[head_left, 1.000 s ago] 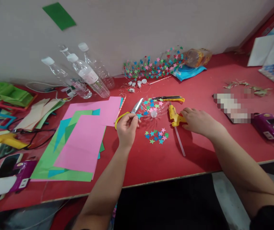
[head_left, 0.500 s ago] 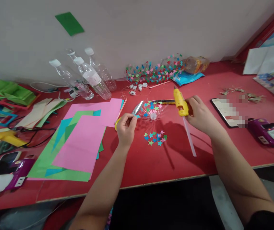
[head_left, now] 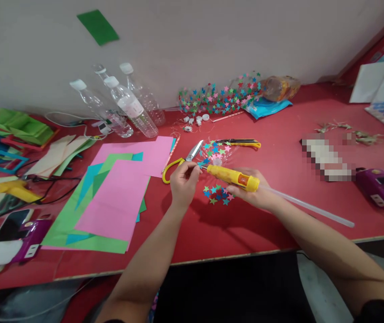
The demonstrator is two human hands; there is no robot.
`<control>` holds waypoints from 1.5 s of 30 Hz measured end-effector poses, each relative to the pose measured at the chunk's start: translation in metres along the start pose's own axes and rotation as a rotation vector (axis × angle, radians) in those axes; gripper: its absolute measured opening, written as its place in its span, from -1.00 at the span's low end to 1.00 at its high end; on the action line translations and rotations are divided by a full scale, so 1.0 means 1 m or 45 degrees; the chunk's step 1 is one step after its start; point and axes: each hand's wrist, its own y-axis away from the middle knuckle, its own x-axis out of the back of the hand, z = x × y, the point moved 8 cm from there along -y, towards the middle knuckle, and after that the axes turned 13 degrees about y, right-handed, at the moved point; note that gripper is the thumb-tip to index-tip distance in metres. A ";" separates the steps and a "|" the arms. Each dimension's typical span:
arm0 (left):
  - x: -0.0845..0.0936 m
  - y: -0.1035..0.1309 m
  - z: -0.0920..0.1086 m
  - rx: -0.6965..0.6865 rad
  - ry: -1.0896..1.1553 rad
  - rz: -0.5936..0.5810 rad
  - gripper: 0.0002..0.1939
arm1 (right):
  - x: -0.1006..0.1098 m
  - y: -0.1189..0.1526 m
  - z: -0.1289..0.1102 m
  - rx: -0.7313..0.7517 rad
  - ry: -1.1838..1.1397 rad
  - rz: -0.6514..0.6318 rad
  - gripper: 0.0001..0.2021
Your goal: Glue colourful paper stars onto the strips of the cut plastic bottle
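Observation:
Between thumb and fingertips, my left hand [head_left: 184, 181] pinches a small blue star [head_left: 200, 165]. My right hand [head_left: 252, 190] is wrapped round a yellow glue gun [head_left: 227, 174], whose nozzle points left, right at the star. A long clear glue stick [head_left: 312, 208] juts from the gun's back end. Just below the gun lies a group of loose paper stars [head_left: 216, 195]. Behind the gun is a clear plastic piece with stars on it [head_left: 217, 154]. Yellow-handled scissors [head_left: 171, 169] lie behind my left hand, and a yellow cutter [head_left: 245, 143] lies farther back.
Coloured paper sheets [head_left: 114, 197] cover the left of the red table [head_left: 192, 242]. Several plastic bottles [head_left: 133, 107] lean at the back wall, beside a star-covered bottle [head_left: 218, 98]. Purple power strips [head_left: 380, 188] sit at both sides. Another yellow glue gun [head_left: 17, 190] lies far left.
My right hand has swung the glue gun left and down, from nozzle up to nearly level, bringing its nozzle to the star. My left hand has shifted slightly right.

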 end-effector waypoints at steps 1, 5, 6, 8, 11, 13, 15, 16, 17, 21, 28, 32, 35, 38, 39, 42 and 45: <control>0.000 0.000 0.000 0.001 -0.007 0.003 -0.87 | -0.002 0.000 0.002 -0.036 0.000 -0.011 -0.67; -0.001 0.001 0.004 -0.017 -0.023 0.008 -0.87 | -0.006 0.000 0.005 -0.085 0.034 -0.050 -0.68; -0.001 0.001 0.005 -0.025 -0.025 0.006 -0.87 | -0.006 0.000 0.006 -0.092 0.043 -0.055 -0.69; -0.002 0.002 0.007 -0.037 -0.033 0.002 -0.87 | -0.007 0.000 0.007 -0.116 0.056 -0.058 -0.70; -0.002 0.002 0.008 -0.033 -0.046 0.000 -0.88 | -0.007 0.000 0.008 -0.155 0.059 -0.067 -0.71; -0.002 0.003 0.008 -0.027 -0.051 0.002 -0.87 | -0.008 0.000 0.008 -0.160 0.039 -0.087 -0.69; -0.001 0.003 0.008 -0.031 -0.054 0.002 -0.87 | -0.009 0.000 0.007 -0.158 0.016 -0.099 -0.69; -0.001 0.003 0.009 -0.035 -0.052 0.000 -0.87 | -0.009 0.000 0.007 -0.159 0.014 -0.098 -0.70; -0.001 0.003 0.009 -0.040 -0.049 -0.001 -0.87 | -0.008 0.000 0.008 -0.163 0.017 -0.094 -0.71; -0.002 0.003 0.010 -0.044 -0.021 -0.003 -0.87 | -0.007 0.000 0.008 -0.160 0.022 -0.062 -0.71; -0.001 0.004 0.009 -0.049 -0.016 -0.003 -0.88 | -0.007 0.000 0.011 -0.149 0.006 -0.034 -0.69; -0.001 0.004 0.009 -0.059 -0.021 -0.012 -0.88 | -0.009 0.001 0.014 -0.174 0.005 -0.065 -0.68; -0.001 0.004 0.010 -0.073 -0.026 -0.017 -0.88 | -0.010 0.001 0.015 -0.185 0.003 -0.070 -0.68; -0.002 0.004 0.011 -0.079 -0.036 -0.019 -0.88 | -0.010 0.001 0.015 -0.171 -0.005 -0.049 -0.68; -0.002 0.004 0.011 -0.078 -0.040 -0.020 -0.87 | -0.009 0.000 0.015 -0.169 -0.006 -0.043 -0.67; -0.001 0.004 0.010 -0.071 -0.050 -0.018 -0.87 | -0.009 0.000 0.015 -0.188 -0.015 -0.053 -0.66; -0.001 0.005 0.010 -0.085 -0.050 -0.019 -0.88 | -0.008 0.000 0.013 -0.202 -0.029 -0.072 -0.68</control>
